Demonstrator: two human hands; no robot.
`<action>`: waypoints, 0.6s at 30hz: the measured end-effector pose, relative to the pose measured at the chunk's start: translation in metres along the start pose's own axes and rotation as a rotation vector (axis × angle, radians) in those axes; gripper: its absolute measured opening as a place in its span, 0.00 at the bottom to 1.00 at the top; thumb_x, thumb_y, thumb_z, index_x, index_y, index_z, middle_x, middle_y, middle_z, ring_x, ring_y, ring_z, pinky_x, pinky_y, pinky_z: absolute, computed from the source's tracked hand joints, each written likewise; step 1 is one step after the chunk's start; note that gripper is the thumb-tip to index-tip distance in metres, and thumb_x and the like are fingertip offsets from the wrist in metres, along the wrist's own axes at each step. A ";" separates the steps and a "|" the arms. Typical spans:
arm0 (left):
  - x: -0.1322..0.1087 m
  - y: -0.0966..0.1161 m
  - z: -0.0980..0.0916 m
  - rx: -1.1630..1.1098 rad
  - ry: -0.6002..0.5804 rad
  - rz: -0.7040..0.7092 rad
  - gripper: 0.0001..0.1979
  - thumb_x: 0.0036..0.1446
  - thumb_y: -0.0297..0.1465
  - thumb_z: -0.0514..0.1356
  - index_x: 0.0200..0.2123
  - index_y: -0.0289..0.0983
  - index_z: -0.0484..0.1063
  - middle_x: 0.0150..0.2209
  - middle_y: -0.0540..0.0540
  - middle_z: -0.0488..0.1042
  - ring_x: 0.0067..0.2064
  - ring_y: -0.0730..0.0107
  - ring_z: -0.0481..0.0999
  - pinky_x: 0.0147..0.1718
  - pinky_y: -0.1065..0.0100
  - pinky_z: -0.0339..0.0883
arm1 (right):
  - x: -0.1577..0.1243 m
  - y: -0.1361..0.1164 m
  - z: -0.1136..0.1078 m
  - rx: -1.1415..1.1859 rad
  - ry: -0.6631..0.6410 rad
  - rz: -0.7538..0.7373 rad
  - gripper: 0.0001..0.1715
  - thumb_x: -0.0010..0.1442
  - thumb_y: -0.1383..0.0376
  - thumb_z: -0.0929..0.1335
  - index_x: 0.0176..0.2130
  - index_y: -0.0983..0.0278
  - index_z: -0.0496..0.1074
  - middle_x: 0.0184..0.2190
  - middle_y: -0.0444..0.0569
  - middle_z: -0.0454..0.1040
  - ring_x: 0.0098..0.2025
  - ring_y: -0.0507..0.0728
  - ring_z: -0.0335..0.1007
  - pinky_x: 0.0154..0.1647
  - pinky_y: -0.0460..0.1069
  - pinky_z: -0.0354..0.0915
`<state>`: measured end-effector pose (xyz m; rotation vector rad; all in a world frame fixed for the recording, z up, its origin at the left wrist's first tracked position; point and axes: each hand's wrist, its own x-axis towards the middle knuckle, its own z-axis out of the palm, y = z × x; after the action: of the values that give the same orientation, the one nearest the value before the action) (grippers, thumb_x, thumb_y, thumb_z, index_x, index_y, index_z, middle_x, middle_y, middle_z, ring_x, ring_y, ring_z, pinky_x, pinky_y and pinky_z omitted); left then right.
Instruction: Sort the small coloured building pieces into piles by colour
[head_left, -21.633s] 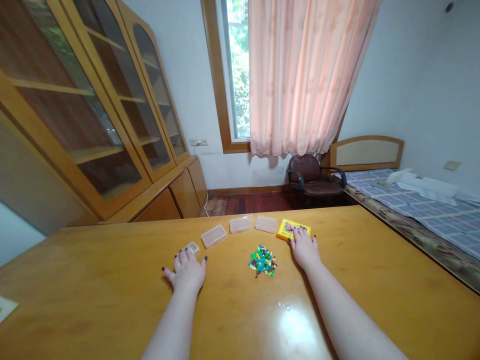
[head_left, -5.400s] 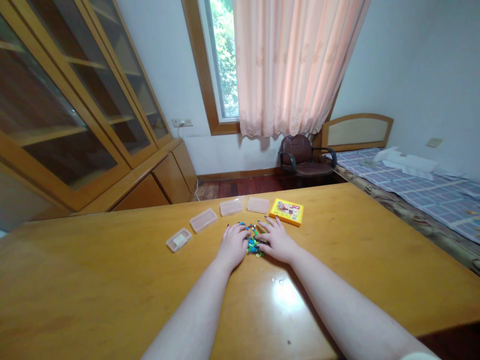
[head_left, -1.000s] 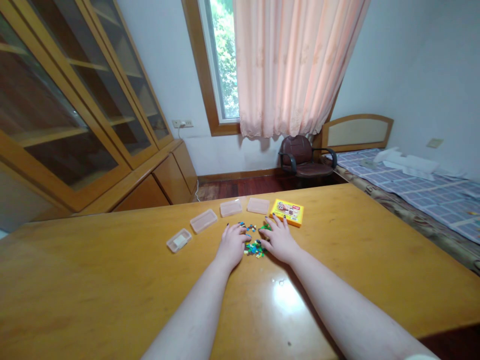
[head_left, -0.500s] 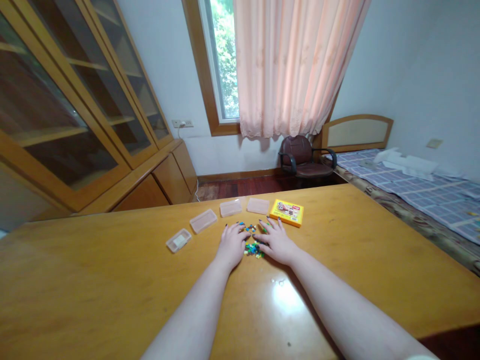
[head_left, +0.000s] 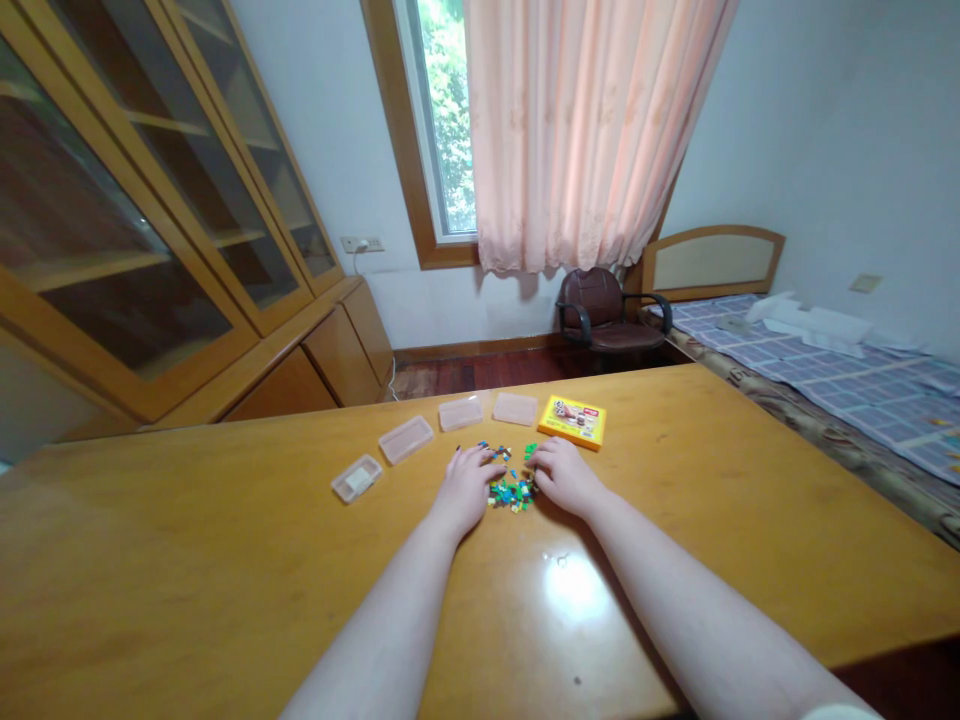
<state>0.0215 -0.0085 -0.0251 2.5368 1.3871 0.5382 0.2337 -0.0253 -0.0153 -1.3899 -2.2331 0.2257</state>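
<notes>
left hand [head_left: 466,487]: palm down on the surface, fingers spread and apart, gripping nothing; fingertips at left edge of the brick pile.
right hand [head_left: 562,472]: knuckles up, fingers curled under at right edge of the pile; cannot tell if a brick is pinched.
brick pile [head_left: 512,490]: small loose bricks, green, blue, yellow and dark; lies between the two hands, a few strays just past it on the far side.
surface [head_left: 225,560]: glossy yellow wood, glare patch near the forearms.
yellow box [head_left: 572,422]: flat, printed top, just beyond the right hand, not touching it.
clear cases [head_left: 406,439]: three flat, lidded, in an arc beyond the pile, left of the yellow box.
leftmost case [head_left: 357,478]: smaller, something white inside, well left of the left hand.
chair [head_left: 607,315]: dark, behind the surface under the curtain [head_left: 577,130].
bed [head_left: 825,380]: right side, checked cover.
cabinet [head_left: 150,220]: glass doors, left wall.
</notes>
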 end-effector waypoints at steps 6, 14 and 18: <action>0.001 -0.002 -0.001 0.003 0.071 -0.028 0.17 0.52 0.20 0.54 0.38 0.43 0.77 0.51 0.47 0.73 0.57 0.62 0.65 0.60 0.52 0.51 | -0.003 -0.006 0.001 0.015 -0.083 -0.067 0.15 0.55 0.71 0.64 0.38 0.59 0.78 0.43 0.49 0.74 0.49 0.58 0.62 0.55 0.56 0.53; -0.001 -0.001 0.000 0.005 0.025 -0.017 0.18 0.51 0.20 0.54 0.39 0.44 0.77 0.53 0.47 0.71 0.59 0.60 0.62 0.61 0.50 0.47 | -0.003 -0.008 0.005 -0.048 -0.112 0.031 0.18 0.58 0.65 0.63 0.47 0.56 0.74 0.58 0.49 0.64 0.63 0.64 0.47 0.63 0.65 0.37; -0.001 -0.002 0.002 0.034 0.008 -0.054 0.21 0.51 0.21 0.54 0.45 0.43 0.75 0.54 0.46 0.70 0.60 0.59 0.61 0.61 0.48 0.46 | -0.002 -0.010 0.002 -0.028 -0.125 0.017 0.16 0.57 0.66 0.63 0.42 0.56 0.76 0.53 0.46 0.70 0.62 0.63 0.52 0.64 0.65 0.35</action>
<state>0.0203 -0.0083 -0.0280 2.5183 1.4747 0.5206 0.2254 -0.0319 -0.0137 -1.4458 -2.3347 0.2954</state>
